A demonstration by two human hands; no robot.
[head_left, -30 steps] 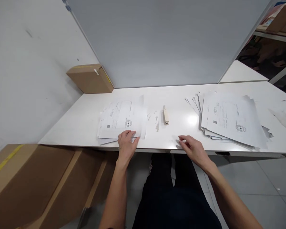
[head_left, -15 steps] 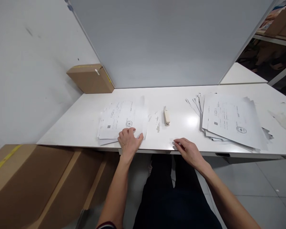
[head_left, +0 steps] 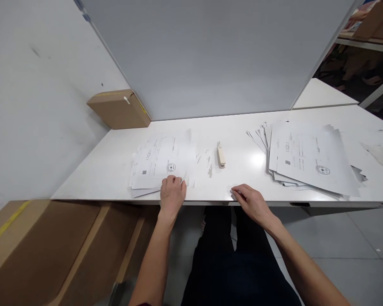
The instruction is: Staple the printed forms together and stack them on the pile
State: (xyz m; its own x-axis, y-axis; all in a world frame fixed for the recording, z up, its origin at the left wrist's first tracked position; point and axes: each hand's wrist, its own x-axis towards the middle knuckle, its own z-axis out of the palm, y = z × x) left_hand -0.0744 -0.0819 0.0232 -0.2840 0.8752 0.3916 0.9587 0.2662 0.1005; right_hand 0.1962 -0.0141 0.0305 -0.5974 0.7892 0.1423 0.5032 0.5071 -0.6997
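Note:
My left hand [head_left: 172,193] lies at the near right corner of the left stack of printed papers [head_left: 159,155]. Its fingers are curled and pinch the edge of the top sheet, whose corner bends up slightly beside the thumb. My right hand [head_left: 249,203] rests at the table's front edge, thumb and fingertips pressed together. Something small and pale shows at those fingertips, too small to name. Between the hands, farther back, lies a cream-coloured stapler [head_left: 221,157], apart from both.
A second, uneven pile of printed papers [head_left: 309,159] is on the right of the white table [head_left: 239,131]. A cardboard box [head_left: 121,111] stands at the back left against the grey panel [head_left: 210,55]. Larger cartons [head_left: 35,246] sit below the table at the left.
My left thumb and fingers have drawn together on the corner of the top sheet, which now bends up. My right hand stays in its pinch at the table edge. The view has tilted slightly.

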